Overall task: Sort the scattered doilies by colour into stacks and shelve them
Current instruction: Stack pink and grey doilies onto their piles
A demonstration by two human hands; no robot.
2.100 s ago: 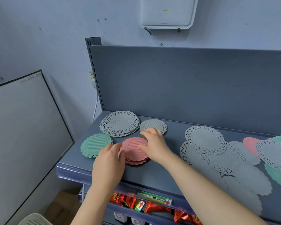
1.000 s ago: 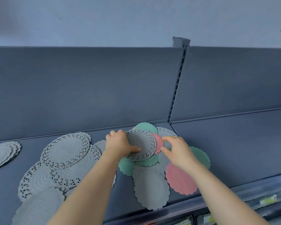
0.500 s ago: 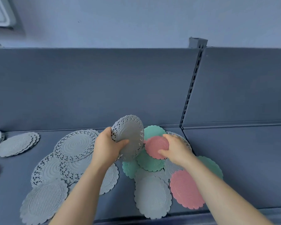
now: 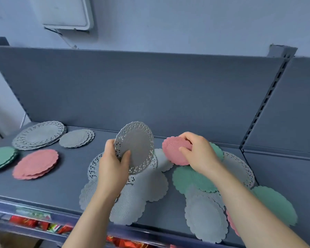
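A pale blue-grey wall (image 4: 168, 22) fills the upper part of the view, evenly lit, with no window showing; a white box-like unit (image 4: 66, 13) is mounted on it at the upper left, a thin cable running down from its lower edge. Below stands a dark grey shelving unit; its flat back panel (image 4: 132, 90) rises upright behind the shelf surface (image 4: 61, 185); at the right a slotted upright post (image 4: 265, 97) divides this bay from the next panel (image 4: 293, 108). At the left edge a light-coloured board (image 4: 0, 104) leans near the shelving. Under the shelf's front edge, red packets (image 4: 25, 221) sit on a lower shelf, blurred.
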